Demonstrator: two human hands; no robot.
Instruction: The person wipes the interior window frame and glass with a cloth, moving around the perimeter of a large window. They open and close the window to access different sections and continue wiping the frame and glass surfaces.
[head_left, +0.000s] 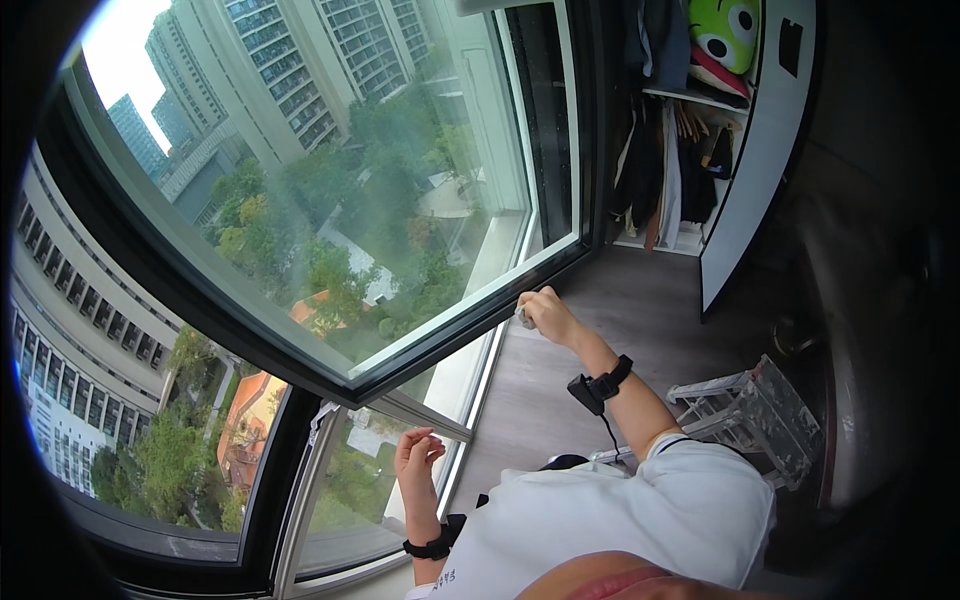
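Observation:
My right hand (551, 316) grips a small crumpled greyish-white cloth (525, 318), mostly covered by the fingers. It is beside the lower dark rail (472, 309) of a window sash; I cannot tell whether the cloth touches the rail. The sash stands swung inward, and hazy marks show on its glass pane (390, 195). Lower down, my left hand (420, 456) is raised with its fingers loosely curled and apart, nothing visible in them. Near it runs a light window frame bar (424, 416). Each forearm wears a black strap, and a box with a cable hangs at the right one.
A paint-spattered stepladder (772, 420) stands on the wood-look floor (517, 390) at right. Behind the sash, a wardrobe with an open white door (757, 165) holds hanging clothes (667, 165) and a green plush cushion (724, 37). Left, a window opening overlooks trees and tall buildings far below.

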